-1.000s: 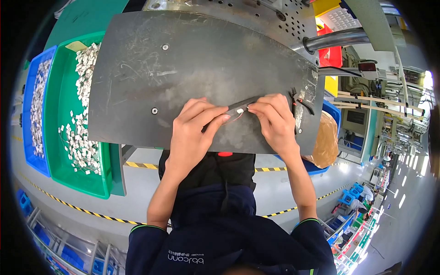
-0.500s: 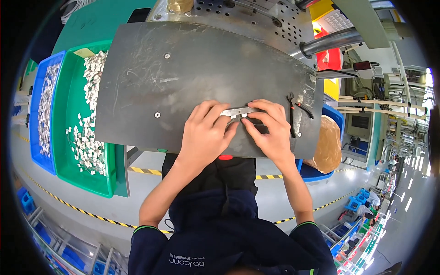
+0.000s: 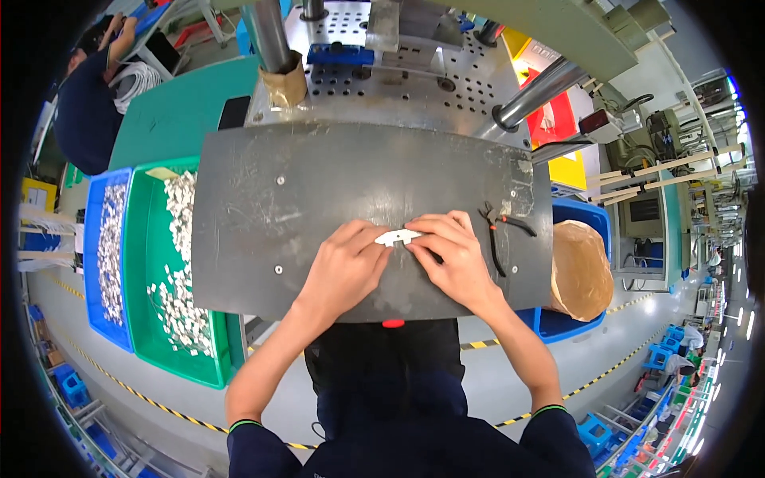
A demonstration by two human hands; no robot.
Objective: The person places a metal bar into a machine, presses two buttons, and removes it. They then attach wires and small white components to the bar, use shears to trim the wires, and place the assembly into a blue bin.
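My left hand (image 3: 344,269) and my right hand (image 3: 456,261) meet over the dark grey board (image 3: 319,191). Between their fingertips is a short, flat, pale metal strip (image 3: 398,237) with a small dark hole. Fingers and thumb of the left hand pinch one end; those of the right hand grip the other. Small white blocks show along the strip's near edge, partly hidden by my fingers. To the right of my right hand lie cutting pliers (image 3: 492,231) with black and red handles.
Left of the board stand a green bin (image 3: 147,239) and a blue bin (image 3: 119,239) of small white parts. A blue bin (image 3: 579,209) with brown paper (image 3: 579,267) sits at right. Behind the board are metal posts (image 3: 538,94). A person (image 3: 84,119) works far left.
The view has shifted so the board sits lower and more of the machine shows behind it. The strip has turned and looks brighter; both hands still hold it.
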